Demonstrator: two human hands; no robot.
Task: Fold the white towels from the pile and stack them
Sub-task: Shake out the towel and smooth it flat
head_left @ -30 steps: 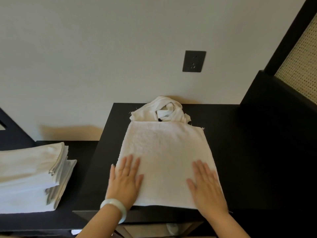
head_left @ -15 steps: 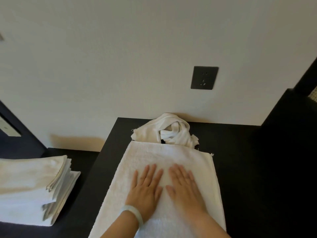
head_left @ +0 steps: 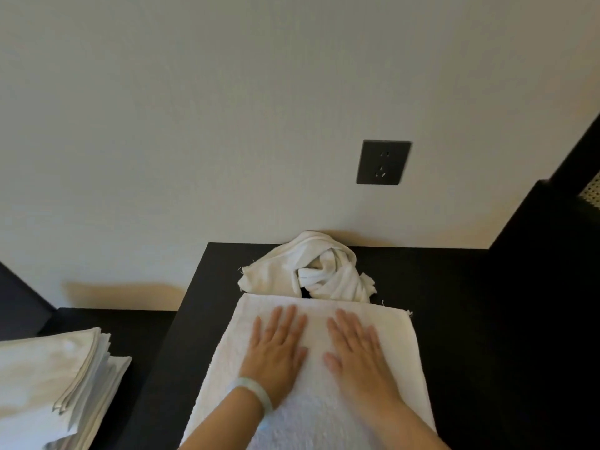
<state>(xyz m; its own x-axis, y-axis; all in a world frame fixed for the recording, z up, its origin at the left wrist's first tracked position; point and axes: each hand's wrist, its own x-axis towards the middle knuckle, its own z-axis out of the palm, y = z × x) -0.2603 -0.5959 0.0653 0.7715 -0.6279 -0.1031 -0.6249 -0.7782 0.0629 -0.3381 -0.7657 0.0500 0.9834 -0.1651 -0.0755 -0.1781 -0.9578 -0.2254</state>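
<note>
A white towel (head_left: pixel 399 368) lies flat on the black table (head_left: pixel 470 336), its far edge close to the wall side. My left hand (head_left: pixel 276 347) presses flat on the towel's left half, fingers straight, a pale bangle on the wrist. My right hand (head_left: pixel 357 350) presses flat beside it on the right half. Behind the towel a crumpled white towel (head_left: pixel 311 267) sits against the wall. A stack of folded white towels (head_left: pixel 55 384) rests on a lower black surface at the left.
A dark wall socket (head_left: pixel 383 162) is on the wall above the table. A tall black cabinet (head_left: pixel 552 254) stands at the right. The lower black shelf (head_left: pixel 136 323) holding the stack adjoins the table's left side.
Both hands slid from the towel's near corners to its middle, then up toward the far edge and slightly apart. The camera view tilted upward and closer.
</note>
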